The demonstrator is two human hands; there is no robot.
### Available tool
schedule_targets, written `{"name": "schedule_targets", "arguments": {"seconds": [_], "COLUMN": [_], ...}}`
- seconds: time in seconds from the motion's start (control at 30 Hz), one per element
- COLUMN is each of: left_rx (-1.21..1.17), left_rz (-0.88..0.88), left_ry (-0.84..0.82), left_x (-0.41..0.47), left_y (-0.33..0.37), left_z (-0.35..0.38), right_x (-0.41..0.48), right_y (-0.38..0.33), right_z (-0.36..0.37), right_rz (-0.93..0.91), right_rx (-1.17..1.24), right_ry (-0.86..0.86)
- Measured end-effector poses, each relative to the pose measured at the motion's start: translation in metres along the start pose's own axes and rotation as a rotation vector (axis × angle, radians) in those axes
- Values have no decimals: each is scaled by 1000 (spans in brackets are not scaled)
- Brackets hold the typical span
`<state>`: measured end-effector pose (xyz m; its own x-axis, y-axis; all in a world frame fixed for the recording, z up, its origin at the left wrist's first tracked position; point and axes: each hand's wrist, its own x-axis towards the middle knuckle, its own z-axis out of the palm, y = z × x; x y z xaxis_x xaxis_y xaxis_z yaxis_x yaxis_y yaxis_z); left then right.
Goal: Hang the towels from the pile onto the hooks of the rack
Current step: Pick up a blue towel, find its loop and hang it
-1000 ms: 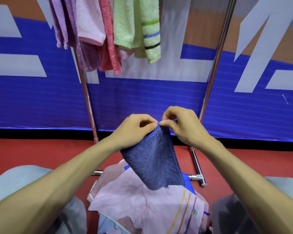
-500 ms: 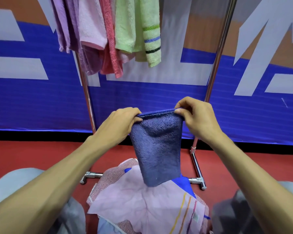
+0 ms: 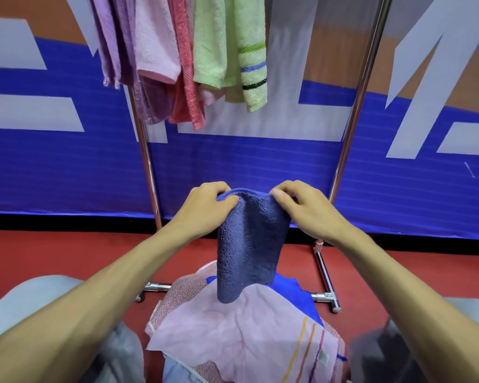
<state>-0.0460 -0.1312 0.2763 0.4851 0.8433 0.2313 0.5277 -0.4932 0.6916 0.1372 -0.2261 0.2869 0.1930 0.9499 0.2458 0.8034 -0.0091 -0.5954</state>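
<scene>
Head: navy towel edge pinched; both hands.

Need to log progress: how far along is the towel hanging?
Done: hanging towels, lilac, pink, red, green, on the rack. In hand: left hand and right hand pinch the top edge of the dark blue towel. Left: the pile below, pink striped towel on top.

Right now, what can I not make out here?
Head view.
Hooks of the rack: cut off by the top edge, above the hung towels.
The pile's lower towels: covered by the pink towel.
Top corners of the blue towel: hidden inside left hand and right hand.
</scene>
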Motion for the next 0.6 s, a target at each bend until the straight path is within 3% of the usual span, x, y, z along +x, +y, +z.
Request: {"name": "schedule_targets", "arguments": {"seconds": [0.1, 0.2, 0.4, 0.6], "left_rx": [-14, 15, 41, -203], "left_rz": [5, -1, -18, -124], "left_ry": [-29, -59, -18, -97], "left_x": [-2, -4, -8, -16], "left_y": [4, 5, 4, 11], "left_z": [2, 4, 9, 22], "right_x": [-2, 0, 3, 3], "right_y": [2, 5, 2, 1], "right_z": [10, 17, 16, 22], "right_rz": [-35, -31, 157, 347], "right_rx": [-107, -195, 36, 436], "right_ry": [-94, -37, -15, -68]}}
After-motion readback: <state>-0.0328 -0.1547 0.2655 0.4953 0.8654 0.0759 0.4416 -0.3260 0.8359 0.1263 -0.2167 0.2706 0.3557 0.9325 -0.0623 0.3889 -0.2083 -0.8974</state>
